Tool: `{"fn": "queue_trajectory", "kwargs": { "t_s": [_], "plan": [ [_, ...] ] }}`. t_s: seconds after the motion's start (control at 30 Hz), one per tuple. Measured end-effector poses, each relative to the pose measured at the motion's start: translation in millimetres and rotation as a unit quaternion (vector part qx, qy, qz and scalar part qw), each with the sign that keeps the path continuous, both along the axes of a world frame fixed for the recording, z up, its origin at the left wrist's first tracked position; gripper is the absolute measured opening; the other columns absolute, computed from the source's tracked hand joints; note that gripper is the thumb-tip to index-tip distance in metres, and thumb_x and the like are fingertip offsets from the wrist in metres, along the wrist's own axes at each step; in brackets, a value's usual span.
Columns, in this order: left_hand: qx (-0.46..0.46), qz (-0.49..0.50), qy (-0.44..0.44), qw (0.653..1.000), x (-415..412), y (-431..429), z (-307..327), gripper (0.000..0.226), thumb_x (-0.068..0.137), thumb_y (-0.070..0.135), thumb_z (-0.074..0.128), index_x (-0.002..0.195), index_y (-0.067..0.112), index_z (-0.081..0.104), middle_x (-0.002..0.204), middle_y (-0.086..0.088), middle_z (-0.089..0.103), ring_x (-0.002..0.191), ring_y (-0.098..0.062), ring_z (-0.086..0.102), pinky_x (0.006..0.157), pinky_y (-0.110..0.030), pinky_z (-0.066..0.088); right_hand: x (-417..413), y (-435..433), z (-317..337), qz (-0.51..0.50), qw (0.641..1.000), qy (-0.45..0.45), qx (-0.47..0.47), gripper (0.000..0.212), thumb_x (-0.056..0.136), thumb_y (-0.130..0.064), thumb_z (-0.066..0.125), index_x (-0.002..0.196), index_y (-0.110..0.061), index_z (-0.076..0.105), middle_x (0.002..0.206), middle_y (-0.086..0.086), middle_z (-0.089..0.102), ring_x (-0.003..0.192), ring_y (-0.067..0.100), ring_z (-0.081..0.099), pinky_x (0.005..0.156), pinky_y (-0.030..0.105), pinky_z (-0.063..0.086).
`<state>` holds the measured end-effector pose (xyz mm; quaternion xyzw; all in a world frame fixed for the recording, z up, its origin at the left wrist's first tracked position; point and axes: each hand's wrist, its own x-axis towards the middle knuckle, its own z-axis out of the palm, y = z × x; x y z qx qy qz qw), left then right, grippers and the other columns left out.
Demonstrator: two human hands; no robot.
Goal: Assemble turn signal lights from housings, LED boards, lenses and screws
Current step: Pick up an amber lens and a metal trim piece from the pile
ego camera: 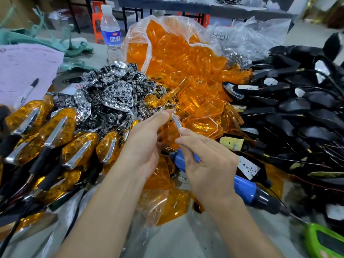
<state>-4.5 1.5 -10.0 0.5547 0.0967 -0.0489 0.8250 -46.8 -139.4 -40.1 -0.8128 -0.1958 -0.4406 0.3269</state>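
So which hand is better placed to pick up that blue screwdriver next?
Probably the right hand: the blue screwdriver lies just beneath it, on its own side. The left hand would have to cross over. Both hands pinch a chrome strip.

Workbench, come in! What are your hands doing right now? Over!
Both busy: left hand and right hand pinching a thin chrome strip. Held above the orange lenses. Blue screwdriver lying underneath, not gripped.
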Motion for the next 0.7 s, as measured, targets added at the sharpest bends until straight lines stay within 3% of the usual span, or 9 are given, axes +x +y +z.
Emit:
{"fn": "queue_trajectory", "kwargs": {
  "t_s": [0.13,0.27,0.43,0.5,0.57,0.63,0.7],
  "plan": [
    [0.0,-0.001,-0.008,1.0,2,4,-1,0.02,0.101,0.028,0.065,0.099,0.021,0.083,0.108,-0.006,0.08,0.091,-0.015,0.075,0.08,-0.033,0.058,-3,2,1,-0.003,1.0,-0.003,-0.022,0.014,0.086,0.0,0.079,0.096,-0.01,0.082,0.109,0.002,0.08,0.101,0.016,0.076,0.081,0.037,0.062],
    [-0.028,0.009,-0.013,0.999,4,5,-3,0.026,0.094,0.022,0.071,0.119,0.015,0.074,0.109,-0.006,0.08,0.094,-0.015,0.077,0.064,-0.026,0.06,-5,3,3,-0.007,0.999,-0.004,-0.031,0.012,0.088,-0.002,0.078,0.096,-0.01,0.082,0.108,0.002,0.08,0.1,0.018,0.077,0.08,0.039,0.062],
    [-0.017,0.02,-0.029,0.999,4,5,-2,0.02,0.096,0.012,0.07,0.115,0.012,0.074,0.1,-0.01,0.081,0.088,-0.017,0.078,0.064,-0.027,0.059,-5,6,-1,0.001,1.0,0.004,-0.025,0.014,0.089,-0.002,0.079,0.099,-0.011,0.082,0.111,0.0,0.079,0.103,0.017,0.075,0.085,0.037,0.061],
    [-0.015,0.033,-0.04,0.999,3,3,-2,0.019,0.094,0.008,0.07,0.113,0.013,0.075,0.097,-0.011,0.081,0.088,-0.018,0.077,0.074,-0.032,0.06,-4,8,-3,0.02,0.998,0.051,0.017,0.02,0.088,-0.007,0.079,0.107,-0.013,0.08,0.118,-0.006,0.076,0.109,0.008,0.071,0.093,0.027,0.059],
    [-0.017,0.039,-0.046,0.998,1,1,-1,0.022,0.093,0.005,0.069,0.113,0.014,0.075,0.098,-0.01,0.081,0.086,-0.016,0.077,0.068,-0.03,0.06,-5,11,-2,0.042,0.985,0.132,0.099,0.034,0.084,-0.022,0.081,0.118,-0.022,0.077,0.124,-0.023,0.067,0.113,0.001,0.068,0.096,0.022,0.057],
    [-0.015,0.038,-0.056,0.998,0,-2,-1,0.025,0.094,0.002,0.067,0.114,0.015,0.075,0.101,-0.009,0.081,0.089,-0.017,0.078,0.065,-0.027,0.059,-4,12,1,0.045,0.963,0.206,0.17,0.044,0.084,-0.036,0.079,0.127,-0.031,0.072,0.12,-0.039,0.063,0.109,-0.004,0.068,0.09,0.022,0.059],
    [0.0,0.026,-0.081,0.996,-1,-4,-2,0.028,0.095,0.0,0.067,0.117,0.016,0.074,0.104,-0.009,0.08,0.099,-0.02,0.077,0.077,-0.03,0.06,-3,9,3,0.043,0.947,0.246,0.204,0.044,0.088,-0.033,0.081,0.131,-0.034,0.069,0.103,-0.043,0.067,0.096,-0.009,0.069,0.079,0.011,0.056]
  ]
}}
